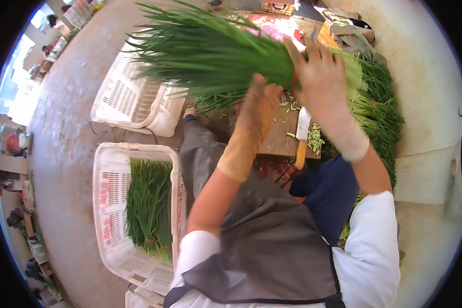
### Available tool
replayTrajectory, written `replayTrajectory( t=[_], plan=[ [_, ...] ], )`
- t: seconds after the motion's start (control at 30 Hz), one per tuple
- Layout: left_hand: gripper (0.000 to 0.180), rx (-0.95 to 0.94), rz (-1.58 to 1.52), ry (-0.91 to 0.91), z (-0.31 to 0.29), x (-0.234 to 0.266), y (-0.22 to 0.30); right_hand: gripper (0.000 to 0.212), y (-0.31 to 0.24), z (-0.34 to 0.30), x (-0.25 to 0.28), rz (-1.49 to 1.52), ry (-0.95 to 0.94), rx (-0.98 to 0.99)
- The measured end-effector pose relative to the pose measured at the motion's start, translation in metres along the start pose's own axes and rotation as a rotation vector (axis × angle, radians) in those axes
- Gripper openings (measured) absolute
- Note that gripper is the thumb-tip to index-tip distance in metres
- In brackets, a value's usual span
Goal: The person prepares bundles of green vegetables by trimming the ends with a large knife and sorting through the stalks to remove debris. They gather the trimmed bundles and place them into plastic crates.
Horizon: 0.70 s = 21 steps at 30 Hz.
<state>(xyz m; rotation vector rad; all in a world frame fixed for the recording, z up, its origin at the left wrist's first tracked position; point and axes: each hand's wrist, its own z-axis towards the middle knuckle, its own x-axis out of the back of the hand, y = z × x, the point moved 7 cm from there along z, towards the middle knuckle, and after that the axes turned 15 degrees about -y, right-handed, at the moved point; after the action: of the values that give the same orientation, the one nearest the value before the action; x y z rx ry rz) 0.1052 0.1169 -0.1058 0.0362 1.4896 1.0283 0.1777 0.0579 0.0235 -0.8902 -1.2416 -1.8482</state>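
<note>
As fingers (pixel 326 55) hold greens (pixel 226 56), seemingly chive-bearing crate (pixel 113 187)

On my feed, motion blur smears the left hand in its tan glove (pixel 257 110), and I can't say for certain whether its fingers press on the bunch of long dark-green leaves (pixel 215 59). The right hand in its pale glove (pixel 324 79) blurs too, hiding part of the bunch's pale stems and thin red band (pixel 294 78). My lower edge cuts off a white plastic crate (pixel 140 299). Far-left figures (pixel 50 50) are too small to read.
</note>
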Motion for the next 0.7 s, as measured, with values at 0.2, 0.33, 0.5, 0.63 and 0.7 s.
replayTrajectory(
  t=[0.2,0.33,0.5,0.63,0.7],
  plan=[
    [0.054,-0.156,0.168,-0.003,-0.032,-0.01,0.072,0.106,-0.035,-0.101,-0.034,1.394,-0.356,0.188],
    [0.054,0.326,0.528,0.088,-0.074,-0.034,0.083,0.068,-0.045,-0.081,-0.076,2.409,-0.327,0.037],
    [0.062,0.637,0.683,0.159,-0.148,-0.018,0.065,0.037,-0.05,-0.123,-0.068,2.992,-0.06,-0.293],
    [0.069,0.528,0.586,0.32,-0.207,0.027,0.072,0.026,-0.056,-0.181,-0.13,3.018,-0.226,-0.475],
    [0.066,0.511,0.605,0.387,-0.223,0.042,0.077,0.022,-0.039,-0.206,-0.151,2.877,-0.226,-0.553]
  ],
)
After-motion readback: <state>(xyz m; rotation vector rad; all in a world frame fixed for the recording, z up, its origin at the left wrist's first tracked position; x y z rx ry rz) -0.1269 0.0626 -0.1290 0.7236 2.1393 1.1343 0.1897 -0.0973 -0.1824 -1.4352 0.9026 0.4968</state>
